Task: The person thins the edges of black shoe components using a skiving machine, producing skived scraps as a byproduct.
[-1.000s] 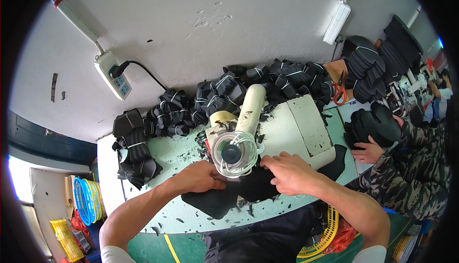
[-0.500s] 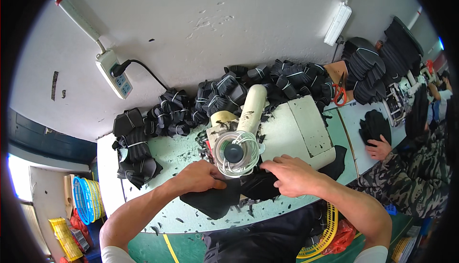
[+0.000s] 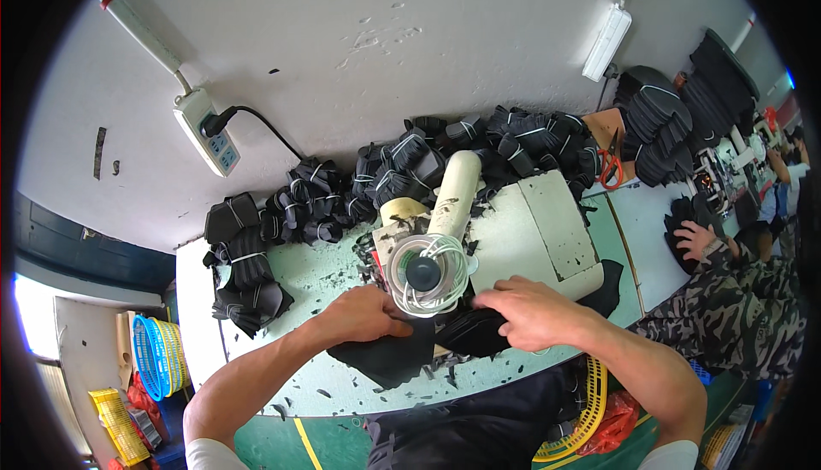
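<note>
A cream-coloured machine [image 3: 457,183] with a round, dark-capped head [image 3: 422,274] and a loop of white cord stands on the pale green table in front of me. At its left my left hand [image 3: 369,312] presses a flat black sheet piece [image 3: 389,354], thumb on top and fingertips at the machine head. On the right my right hand [image 3: 532,312] has curled fingers, with the index finger pointing to the machine head. It touches a few overlapping black pieces [image 3: 470,333] lying below the head. The machine head hides the fingertips' contact in part.
Tied bundles of black pieces [image 3: 402,162] line the wall, with more at the left [image 3: 248,265]. Orange-handled scissors [image 3: 611,168] lie back right. Black scraps [image 3: 440,376] litter the table [image 3: 316,299]. A yellow basket [image 3: 594,410] stands below. A camouflage-sleeved co-worker [image 3: 727,299] works at right.
Both my hands stay nearly in place at the machine head, and the black pieces shift very little. The co-worker's hand has moved up and away with black pieces; the view shifts slightly.
</note>
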{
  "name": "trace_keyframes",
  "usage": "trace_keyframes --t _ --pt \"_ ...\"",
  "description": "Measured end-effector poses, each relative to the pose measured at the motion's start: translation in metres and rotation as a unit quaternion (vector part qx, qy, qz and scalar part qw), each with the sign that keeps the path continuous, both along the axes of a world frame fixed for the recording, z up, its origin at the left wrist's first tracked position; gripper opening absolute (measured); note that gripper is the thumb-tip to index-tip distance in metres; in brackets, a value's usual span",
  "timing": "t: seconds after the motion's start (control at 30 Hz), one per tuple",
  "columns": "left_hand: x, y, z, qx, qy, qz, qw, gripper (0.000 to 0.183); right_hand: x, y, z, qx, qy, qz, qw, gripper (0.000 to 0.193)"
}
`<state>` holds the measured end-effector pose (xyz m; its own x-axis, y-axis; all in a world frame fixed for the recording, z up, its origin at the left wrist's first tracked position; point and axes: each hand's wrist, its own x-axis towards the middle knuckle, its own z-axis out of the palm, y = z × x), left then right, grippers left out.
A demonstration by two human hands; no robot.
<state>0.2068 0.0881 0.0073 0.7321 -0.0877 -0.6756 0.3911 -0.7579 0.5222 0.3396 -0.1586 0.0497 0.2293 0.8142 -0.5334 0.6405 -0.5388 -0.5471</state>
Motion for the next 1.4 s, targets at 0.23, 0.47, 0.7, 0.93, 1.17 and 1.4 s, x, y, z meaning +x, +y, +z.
trace_keyframes --t 0.23,0.47,0.7,0.93,1.17,1.4 --pt "0.007 -0.011 0.007 -0.068 -0.085 -0.001 0.994 0.043 0.006 0.006 -0.011 0.120 0.018 0.058 0.991 0.047" --pt "0.006 -0.008 0.004 -0.022 -0.021 0.029 0.999 0.045 0.009 -0.003 0.000 0.009 0.000 0.027 1.000 0.043" --pt "0.005 -0.006 0.006 -0.096 -0.072 0.027 0.992 0.046 0.003 0.010 -0.008 0.085 0.005 0.040 0.996 0.045" --pt "0.009 -0.014 0.007 0.003 -0.032 0.029 0.999 0.049 0.017 0.003 0.006 0.003 0.031 0.050 0.998 0.046" --pt "-0.001 -0.005 0.002 -0.067 -0.076 0.010 0.995 0.045 0.003 0.011 -0.006 0.010 0.039 0.026 0.999 0.048" --pt "-0.001 -0.012 -0.004 0.044 -0.080 0.041 0.995 0.036 0.017 0.006 0.009 -0.004 0.045 0.082 0.996 0.047"
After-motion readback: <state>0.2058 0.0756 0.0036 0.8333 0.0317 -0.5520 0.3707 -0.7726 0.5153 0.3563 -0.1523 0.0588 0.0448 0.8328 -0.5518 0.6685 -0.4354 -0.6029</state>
